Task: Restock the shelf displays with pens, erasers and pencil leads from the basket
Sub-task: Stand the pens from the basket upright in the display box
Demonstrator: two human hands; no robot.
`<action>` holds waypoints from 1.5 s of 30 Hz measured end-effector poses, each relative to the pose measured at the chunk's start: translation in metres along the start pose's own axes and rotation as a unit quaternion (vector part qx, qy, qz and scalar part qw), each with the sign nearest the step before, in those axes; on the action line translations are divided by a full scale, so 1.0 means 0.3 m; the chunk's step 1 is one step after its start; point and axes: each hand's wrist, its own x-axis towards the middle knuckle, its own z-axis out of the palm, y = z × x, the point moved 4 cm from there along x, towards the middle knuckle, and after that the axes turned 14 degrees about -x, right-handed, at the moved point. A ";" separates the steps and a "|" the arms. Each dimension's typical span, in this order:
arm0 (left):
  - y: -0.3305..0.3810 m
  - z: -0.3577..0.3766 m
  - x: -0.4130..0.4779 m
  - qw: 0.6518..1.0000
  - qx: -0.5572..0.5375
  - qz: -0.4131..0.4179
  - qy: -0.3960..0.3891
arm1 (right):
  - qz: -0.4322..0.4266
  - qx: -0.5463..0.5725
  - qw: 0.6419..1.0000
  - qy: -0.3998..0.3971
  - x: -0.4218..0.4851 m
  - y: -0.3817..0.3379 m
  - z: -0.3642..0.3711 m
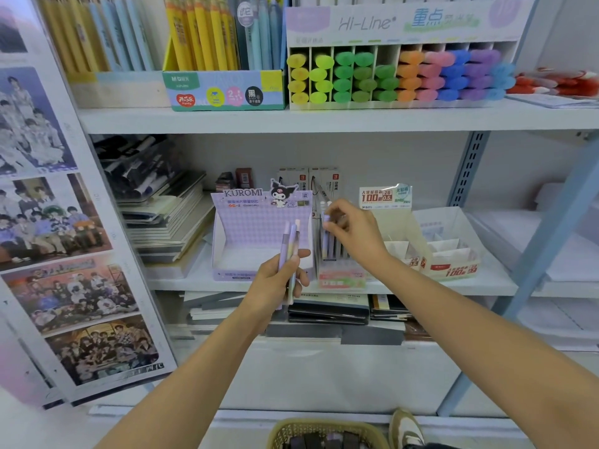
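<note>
— While your right hand (pixel 353 234) works at centre frame, why is the rest bunched in the left?

— Stock goes in one piece at a time. My left hand (pixel 278 280), lower centre, is wrapped round a bundle of pastel tubes (pixel 291 238), thumb across the front. I hold them upright just in front of the Kuromi box (pixel 259 222), so the right has a short reach. Pens or lead cases, I cannot tell from here.

— And the right?

— Thumb and forefinger pinch a single pale tube (pixel 325 218) by its top end; the other fingers are fanned loose and touch nothing. It stands upright over the pink-fronted display box (pixel 340 277), right of the Kuromi box on the middle shelf (pixel 496 285), where a row of like tubes already stands. I judge it is being slotted in beside them, upright to match the row.

— Where is the supply?

— The woven basket (pixel 282 429) sits on the floor at bottom centre, dark packets inside, below both arms and well apart from the shelf. The Kuromi box looks bare at its front, so I judge more restocking lies ahead.
</note>
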 end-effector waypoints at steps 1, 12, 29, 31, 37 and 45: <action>0.000 -0.001 0.001 1.000 -0.004 0.000 -0.003 | -0.005 -0.013 1.000 0.009 0.002 0.000 0.006; -0.006 0.016 -0.010 0.999 -0.037 -0.007 -0.038 | 0.065 0.136 0.988 -0.023 -0.017 -0.016 -0.010; 0.017 0.090 -0.030 0.997 -0.036 -0.065 -0.003 | 0.136 0.390 0.909 -0.052 -0.075 -0.046 -0.179; 0.015 0.081 -0.030 0.997 -0.022 -0.068 0.003 | 0.137 0.376 0.916 0.019 -0.067 -0.021 -0.216; 0.007 0.071 -0.014 0.994 -0.033 -0.079 0.063 | 0.124 0.269 0.950 0.096 -0.060 0.039 -0.216; 0.002 0.050 -0.018 0.997 -0.033 -0.030 0.056 | 0.095 0.183 0.976 0.075 -0.048 0.052 -0.115</action>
